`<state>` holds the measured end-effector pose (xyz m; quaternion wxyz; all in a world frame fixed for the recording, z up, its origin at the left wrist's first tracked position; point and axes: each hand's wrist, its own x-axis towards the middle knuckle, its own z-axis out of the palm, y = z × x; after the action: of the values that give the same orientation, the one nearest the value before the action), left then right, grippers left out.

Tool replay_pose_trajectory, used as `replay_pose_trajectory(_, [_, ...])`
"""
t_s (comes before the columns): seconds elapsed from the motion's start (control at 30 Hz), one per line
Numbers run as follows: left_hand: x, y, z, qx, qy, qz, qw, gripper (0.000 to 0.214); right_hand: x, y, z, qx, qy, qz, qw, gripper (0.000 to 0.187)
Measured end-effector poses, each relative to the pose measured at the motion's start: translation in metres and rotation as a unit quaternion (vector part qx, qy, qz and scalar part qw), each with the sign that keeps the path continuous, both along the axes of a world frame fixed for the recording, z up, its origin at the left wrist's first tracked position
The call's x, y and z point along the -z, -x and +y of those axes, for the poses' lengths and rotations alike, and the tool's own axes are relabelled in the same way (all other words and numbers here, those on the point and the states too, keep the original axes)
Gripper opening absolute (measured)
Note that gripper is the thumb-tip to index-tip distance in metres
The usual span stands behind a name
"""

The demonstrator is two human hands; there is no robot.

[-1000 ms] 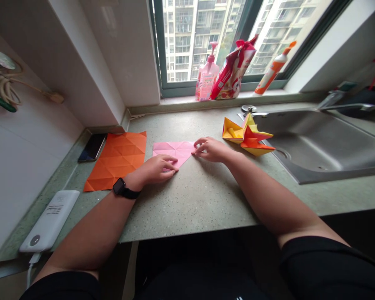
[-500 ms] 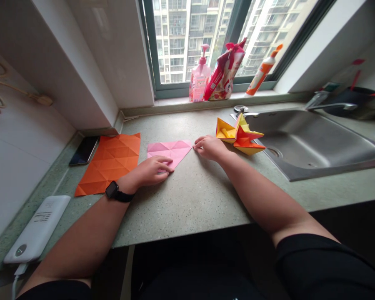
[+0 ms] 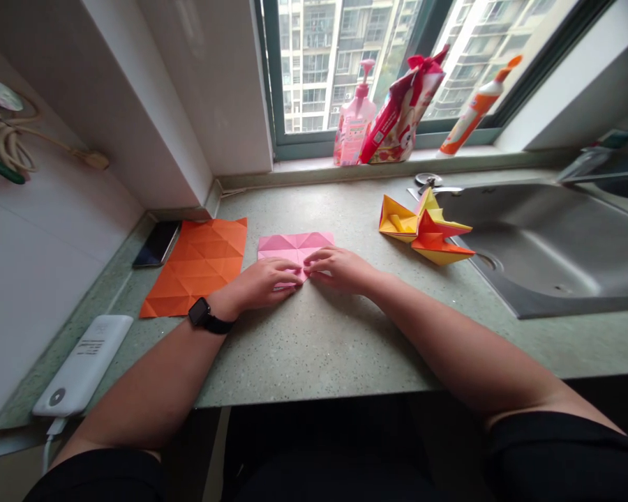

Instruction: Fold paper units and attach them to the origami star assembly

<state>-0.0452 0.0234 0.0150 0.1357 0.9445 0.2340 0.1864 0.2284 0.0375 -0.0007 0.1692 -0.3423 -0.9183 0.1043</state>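
Speckled green countertop (image 3: 314, 355), items counted: one pink creased origami sheet (image 3: 287, 245), held down mid-counter by left hand (image 3: 259, 282) and right hand (image 3: 340, 270), closely set, pinch not determinable; one orange creased sheet (image 3: 193, 265) beside it; one yellow-orange paper model (image 3: 423, 230); one steel sink (image 3: 555, 279); one phone (image 3: 157, 244); one power bank (image 3: 84, 355)

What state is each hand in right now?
Left hand: fingers curled on the pink origami paper; grip cannot be told.
Right hand: fingers curled on the same paper; grip cannot be told.
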Motion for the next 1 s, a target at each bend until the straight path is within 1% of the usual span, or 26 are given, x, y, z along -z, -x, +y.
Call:
replay_pose_trajectory(0.07, [0.000, 0.001, -0.001, -0.013, -0.004, -0.010, 1.000, 0.028, 0.001, -0.002, 0.002, 0.006, -0.001, 0.006, 1.000, 0.019])
replay_pose_trajectory(0.17, [-0.001, 0.003, -0.003, -0.035, -0.016, -0.002, 0.999, 0.043, 0.001, -0.006, 0.004, 0.010, 0.000, 0.014, 1.000, 0.018])
replay_pose_trajectory(0.23, [-0.003, 0.004, -0.004, -0.038, -0.019, 0.005, 0.999, 0.047, 0.001, -0.007, 0.005, 0.012, 0.002, 0.017, 1.000, 0.017])
replay_pose_trajectory(0.43, [-0.004, 0.004, -0.004, -0.038, -0.029, 0.011, 0.999, 0.032, 0.001, -0.008, 0.007, 0.020, -0.004, 0.020, 1.000, 0.018])
replay_pose_trajectory(0.63, [0.002, -0.004, -0.004, -0.035, -0.082, 0.004, 0.996, 0.028, 0.000, -0.010, 0.009, 0.028, -0.003, 0.023, 0.999, 0.018])
replay_pose_trajectory(0.77, [0.001, -0.006, -0.005, -0.036, -0.109, -0.004, 0.993, 0.024, 0.000, -0.010, 0.010, 0.036, -0.002, 0.025, 0.999, 0.018])
replay_pose_trajectory(0.87, [-0.003, -0.005, -0.006, -0.061, -0.141, -0.015, 0.988, 0.018, 0.000, -0.011, 0.011, 0.039, 0.002, 0.023, 0.999, 0.017])
replay_pose_trajectory(1.0, [-0.007, -0.001, -0.005, -0.132, -0.177, -0.026, 0.975, 0.019, -0.001, -0.012, 0.010, 0.023, 0.010, 0.028, 0.999, 0.016])
